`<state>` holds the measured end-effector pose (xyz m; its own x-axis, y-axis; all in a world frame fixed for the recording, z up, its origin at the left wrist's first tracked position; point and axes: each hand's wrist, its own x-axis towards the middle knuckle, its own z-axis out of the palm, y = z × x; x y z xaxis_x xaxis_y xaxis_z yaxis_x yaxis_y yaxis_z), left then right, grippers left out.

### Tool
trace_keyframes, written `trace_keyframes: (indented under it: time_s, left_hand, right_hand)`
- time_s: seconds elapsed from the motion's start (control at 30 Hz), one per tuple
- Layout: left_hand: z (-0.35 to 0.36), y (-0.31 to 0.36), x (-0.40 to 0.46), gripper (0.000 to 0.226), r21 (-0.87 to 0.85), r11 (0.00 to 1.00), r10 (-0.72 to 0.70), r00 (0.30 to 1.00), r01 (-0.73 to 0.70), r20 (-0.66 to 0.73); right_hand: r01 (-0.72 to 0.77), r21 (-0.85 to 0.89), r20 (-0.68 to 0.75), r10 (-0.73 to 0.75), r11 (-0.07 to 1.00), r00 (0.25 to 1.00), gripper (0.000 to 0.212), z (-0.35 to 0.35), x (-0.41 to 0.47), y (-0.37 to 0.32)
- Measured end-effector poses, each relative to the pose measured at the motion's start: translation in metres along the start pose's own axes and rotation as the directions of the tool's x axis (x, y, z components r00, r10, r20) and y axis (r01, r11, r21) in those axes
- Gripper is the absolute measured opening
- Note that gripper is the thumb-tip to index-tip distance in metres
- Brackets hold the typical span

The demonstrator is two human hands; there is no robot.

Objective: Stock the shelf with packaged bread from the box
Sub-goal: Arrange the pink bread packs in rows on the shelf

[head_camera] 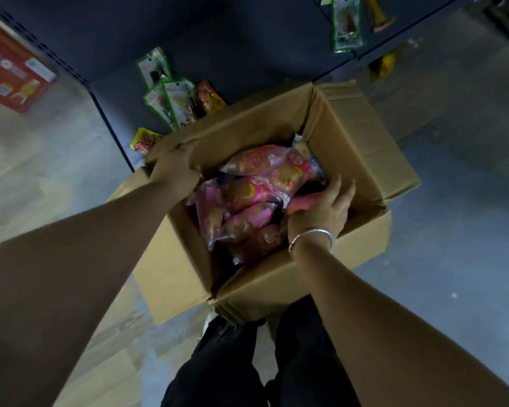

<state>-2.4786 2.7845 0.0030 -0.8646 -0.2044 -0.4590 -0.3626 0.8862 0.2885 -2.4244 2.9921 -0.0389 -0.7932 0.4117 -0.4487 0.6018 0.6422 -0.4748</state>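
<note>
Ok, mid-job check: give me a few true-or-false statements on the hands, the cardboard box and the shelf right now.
1. The left hand grips a flap of the brown cardboard box. True.
2. The right hand is raised to the dark shelf. False: it is down inside the box, on a pink bread packet.
3. The box is empty. False: pink packaged bread fills it.
4. Green-edged snack packets already sit on the shelf. True.
5. A silver bangle is on the left wrist. False: it is on the right wrist.
</note>
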Motion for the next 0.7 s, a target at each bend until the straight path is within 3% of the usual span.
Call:
trace_keyframes:
  time_s: [0.03, 0.1, 0.17, 0.27, 0.33, 0.47, 0.6, 0.67, 0.7]
  left_hand:
    - [0.004, -0.004, -0.003, 0.054, -0.043, 0.999, -0.025, 1.000, 0.024, -0.011]
    - [0.021, -0.013, -0.013, 0.049, -0.091, 0.994, -0.059, 0.998, 0.058, -0.014]
    - [0.041, -0.021, -0.025, 0.045, 0.005, 1.000, -0.001, 0.998, 0.000, 0.058]
    - [0.072, -0.026, -0.047, 0.037, 0.314, 0.920, 0.079, 0.894, -0.236, 0.440]
    - [0.090, -0.029, -0.062, 0.033, 0.361, 0.855, 0.094, 0.797, -0.372, 0.597]
    - [0.110, -0.044, -0.062, 0.031, 0.337, 0.837, 0.186, 0.805, -0.430, 0.564]
    - [0.116, -0.051, -0.052, 0.035, 0.277, 0.858, 0.249, 0.822, -0.433, 0.511]
    - [0.114, -0.053, -0.053, 0.036, 0.249, 0.860, 0.280, 0.821, -0.445, 0.498]
    - [0.111, -0.054, -0.056, 0.036, 0.242, 0.855, 0.300, 0.818, -0.459, 0.491]
  right_hand:
    - [0.108, -0.108, 0.040, -0.105, 0.988, 0.994, 0.085, -0.011, -0.007, -0.013]
    - [0.263, -0.202, 0.250, -0.210, 0.943, 0.945, 0.076, -0.021, -0.005, -0.025]
    - [0.363, -0.225, 0.460, -0.230, 0.904, 0.857, 0.064, -0.007, 0.004, -0.035]
    - [0.541, -0.295, 0.632, -0.264, 0.788, 0.729, 0.042, 0.019, 0.009, -0.050]
    - [0.634, -0.301, 0.657, -0.328, 0.712, 0.679, 0.042, 0.034, 0.012, -0.063]
    - [0.759, -0.242, 0.670, -0.461, 0.605, 0.581, 0.057, 0.082, 0.021, -0.090]
    - [0.903, -0.294, 0.745, -0.516, 0.314, 0.422, 0.078, 0.123, 0.028, -0.105]
    - [0.904, -0.361, 0.777, -0.462, 0.230, 0.428, 0.067, 0.129, 0.030, -0.105]
    - [0.884, -0.390, 0.772, -0.433, 0.256, 0.466, 0.056, 0.127, 0.030, -0.106]
